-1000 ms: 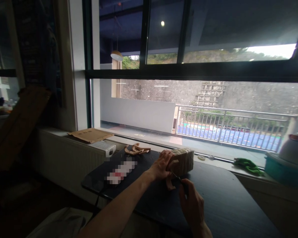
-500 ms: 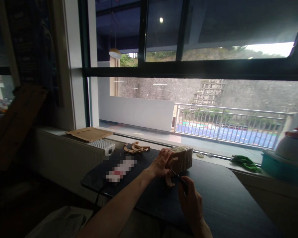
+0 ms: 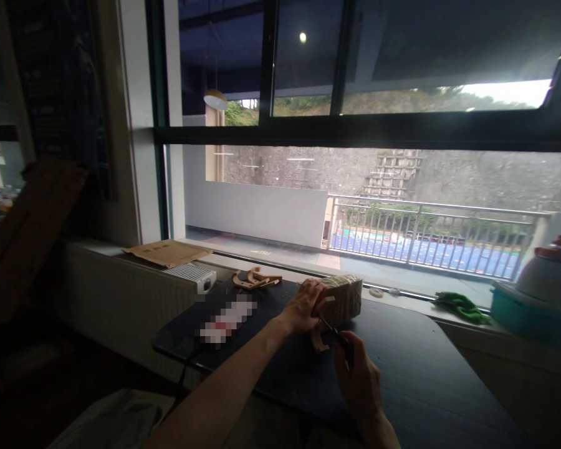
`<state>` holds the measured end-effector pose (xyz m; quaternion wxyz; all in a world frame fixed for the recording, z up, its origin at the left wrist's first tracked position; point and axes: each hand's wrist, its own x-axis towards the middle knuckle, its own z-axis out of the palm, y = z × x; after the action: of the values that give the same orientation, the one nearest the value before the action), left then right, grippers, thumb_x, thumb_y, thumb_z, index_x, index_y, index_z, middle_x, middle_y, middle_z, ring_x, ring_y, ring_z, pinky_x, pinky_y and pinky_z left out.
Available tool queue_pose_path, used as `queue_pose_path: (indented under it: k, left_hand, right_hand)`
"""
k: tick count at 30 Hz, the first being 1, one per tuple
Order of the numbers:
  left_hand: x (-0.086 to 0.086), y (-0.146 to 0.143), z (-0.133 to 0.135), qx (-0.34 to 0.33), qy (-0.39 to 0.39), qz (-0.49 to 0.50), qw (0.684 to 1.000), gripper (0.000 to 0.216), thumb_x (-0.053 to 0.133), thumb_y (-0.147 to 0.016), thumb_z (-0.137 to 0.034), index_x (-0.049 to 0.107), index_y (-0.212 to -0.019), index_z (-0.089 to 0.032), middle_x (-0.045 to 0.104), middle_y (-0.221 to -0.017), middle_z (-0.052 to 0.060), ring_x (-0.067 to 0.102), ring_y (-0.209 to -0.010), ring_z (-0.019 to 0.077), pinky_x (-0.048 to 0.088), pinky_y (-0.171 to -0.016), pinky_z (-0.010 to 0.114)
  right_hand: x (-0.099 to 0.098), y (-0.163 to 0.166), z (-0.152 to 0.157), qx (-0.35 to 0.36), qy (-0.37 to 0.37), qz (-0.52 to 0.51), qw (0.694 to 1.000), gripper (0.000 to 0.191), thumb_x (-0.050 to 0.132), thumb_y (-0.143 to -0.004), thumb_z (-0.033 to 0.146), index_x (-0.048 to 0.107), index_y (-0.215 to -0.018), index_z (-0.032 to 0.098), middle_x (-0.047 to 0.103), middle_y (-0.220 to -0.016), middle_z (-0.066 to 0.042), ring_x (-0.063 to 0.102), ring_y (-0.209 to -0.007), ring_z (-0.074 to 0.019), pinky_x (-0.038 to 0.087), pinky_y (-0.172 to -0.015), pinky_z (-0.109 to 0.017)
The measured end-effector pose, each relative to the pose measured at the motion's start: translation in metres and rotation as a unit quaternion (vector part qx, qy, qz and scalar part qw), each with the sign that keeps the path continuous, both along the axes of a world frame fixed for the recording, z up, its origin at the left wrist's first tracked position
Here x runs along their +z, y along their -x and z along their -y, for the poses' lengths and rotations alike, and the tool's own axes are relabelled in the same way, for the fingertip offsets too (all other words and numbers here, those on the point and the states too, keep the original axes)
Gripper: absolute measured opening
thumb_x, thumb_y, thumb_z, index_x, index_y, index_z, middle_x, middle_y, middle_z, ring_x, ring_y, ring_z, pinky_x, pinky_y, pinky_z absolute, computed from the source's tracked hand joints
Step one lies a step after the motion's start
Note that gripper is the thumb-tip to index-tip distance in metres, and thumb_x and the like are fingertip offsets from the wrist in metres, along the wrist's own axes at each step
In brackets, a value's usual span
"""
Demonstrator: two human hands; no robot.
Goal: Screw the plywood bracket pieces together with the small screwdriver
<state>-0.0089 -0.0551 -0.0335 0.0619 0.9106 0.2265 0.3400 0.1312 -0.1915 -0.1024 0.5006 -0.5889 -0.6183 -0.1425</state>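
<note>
My left hand (image 3: pixel 303 307) is closed on a curved, pale wooden piece (image 3: pixel 316 340), pressing it against the near end of a wrapped brown block (image 3: pixel 346 298) on the dark table. The lower end of the curve hangs below my fingers; part of it is hidden behind them. In my right hand (image 3: pixel 359 371) is a slim hand tool (image 3: pixel 343 344) with a black handle and a thin metal shaft. Its tip meets the wooden piece close to my left fingers; the tip's shape is too small to make out. More curved wooden pieces (image 3: pixel 256 279) lie in a small heap at the table's back edge.
A blurred-out white and red object (image 3: pixel 227 320) lies left on the dark table (image 3: pixel 416 380). Along the windowsill are a brown envelope (image 3: pixel 168 252), a roll of tape (image 3: pixel 376 292), a green cloth (image 3: pixel 460 308) and a teal container (image 3: pixel 514 305). A white radiator (image 3: pixel 121 299) stands left.
Both hands, the tool and the wooden piece stay almost in place. The whole view has shifted very slightly.
</note>
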Motion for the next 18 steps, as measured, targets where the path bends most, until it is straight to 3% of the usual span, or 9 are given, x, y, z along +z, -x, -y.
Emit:
queue_pose_path:
  k: [7, 13, 18]
  left_hand:
    - [-0.0021, -0.0008, -0.0017, 0.0, -0.003, 0.004, 1.0, 0.08, 0.069, -0.06, -0.015, 0.034, -0.131, -0.02, 0.034, -0.14, 0.013, 0.022, -0.136, 0.0317, 0.019, -0.113, 0.052]
    - [-0.0016, -0.0008, -0.001, -0.001, -0.005, 0.004, 1.0, 0.078, 0.068, -0.061, -0.015, 0.034, -0.131, -0.02, 0.034, -0.14, 0.013, 0.022, -0.136, 0.0308, 0.019, -0.114, 0.051]
    - [-0.0016, -0.0006, -0.0011, -0.001, -0.005, 0.004, 1.0, 0.08, 0.069, -0.06, -0.016, 0.034, -0.132, -0.02, 0.034, -0.139, 0.013, 0.022, -0.136, 0.0314, 0.02, -0.113, 0.051]
  right_hand:
    - [-0.0034, -0.0027, -0.0052, 0.025, -0.055, 0.039, 0.997, 0.019, 0.041, -0.093, 0.03, 0.054, -0.103, 0.019, 0.069, -0.086, -0.004, 0.068, -0.068, -0.0157, 0.048, -0.058, -0.023]
    - [-0.0049, -0.0023, -0.0048, 0.014, -0.024, 0.016, 0.999, 0.023, 0.04, -0.094, 0.035, 0.054, -0.104, 0.02, 0.071, -0.078, -0.002, 0.069, -0.062, -0.0173, 0.048, -0.054, -0.024]
    - [-0.0041, -0.0009, -0.0017, 0.013, 0.002, -0.004, 1.0, 0.025, 0.042, -0.092, 0.035, 0.05, -0.11, 0.02, 0.072, -0.084, -0.003, 0.069, -0.066, -0.019, 0.048, -0.054, -0.025]
